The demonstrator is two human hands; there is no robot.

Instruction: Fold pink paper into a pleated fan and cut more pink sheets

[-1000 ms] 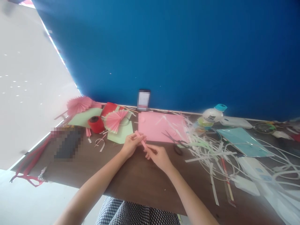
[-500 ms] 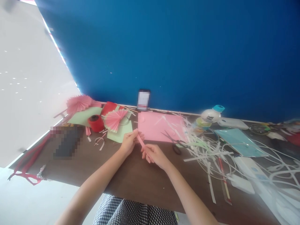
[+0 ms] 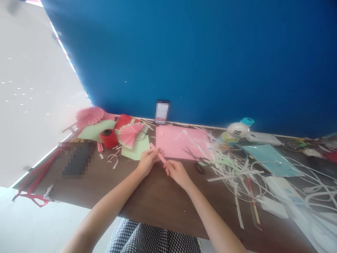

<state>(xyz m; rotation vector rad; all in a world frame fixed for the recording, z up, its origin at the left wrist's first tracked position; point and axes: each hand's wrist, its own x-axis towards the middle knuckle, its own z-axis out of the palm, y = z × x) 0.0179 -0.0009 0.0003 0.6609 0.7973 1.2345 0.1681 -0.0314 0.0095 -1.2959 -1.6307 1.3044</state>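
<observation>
Apparently, in the head view, the work stood partway along: a pink fan (image 3: 91, 116) and a green-edged fan (image 3: 130, 134) lay spread on the far left of the table (image 3: 158, 207), seemingly done, while a narrow pink strip (image 3: 161, 158) was not opened out. The left hand (image 3: 146, 162) pinched the strip near its far-left end and the right hand (image 3: 177, 173) pinched its near-right end, holding it slantwise at the near side of the pink sheet (image 3: 170, 140). Its folding looked unfinished, though any creases were too small to tell.
</observation>
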